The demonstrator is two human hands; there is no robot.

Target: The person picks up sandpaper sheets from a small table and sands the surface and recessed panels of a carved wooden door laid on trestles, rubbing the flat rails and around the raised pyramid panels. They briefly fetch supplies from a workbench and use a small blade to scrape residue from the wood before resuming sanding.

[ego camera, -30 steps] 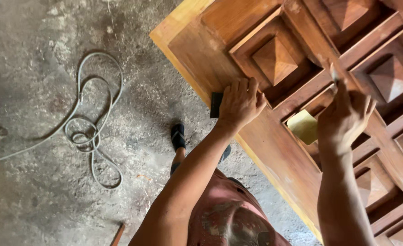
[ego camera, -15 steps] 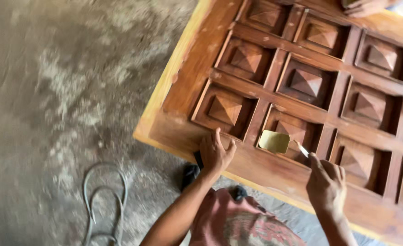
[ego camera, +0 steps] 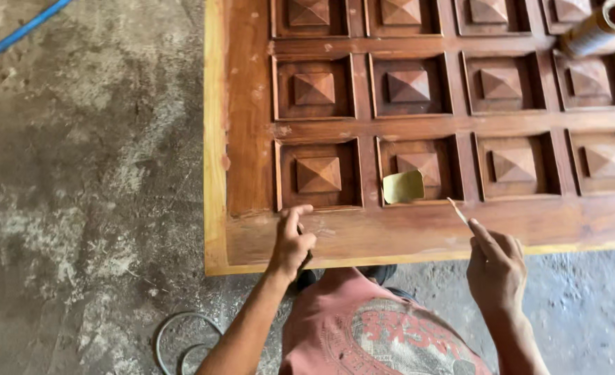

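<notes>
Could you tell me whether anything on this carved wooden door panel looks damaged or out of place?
Pale patches mark the wooden door panel along its left stile and near the left hand. A yellow card lies loose in one recess. The right hand holds a thin blade.

Soft, even daylight, faint shadows, sharp focus overall, slight wide-angle stretch at the edges.

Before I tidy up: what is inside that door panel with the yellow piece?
The yellow piece leans in the panel, covering part of the raised wooden pyramid; what's beneath stays hidden.
</notes>
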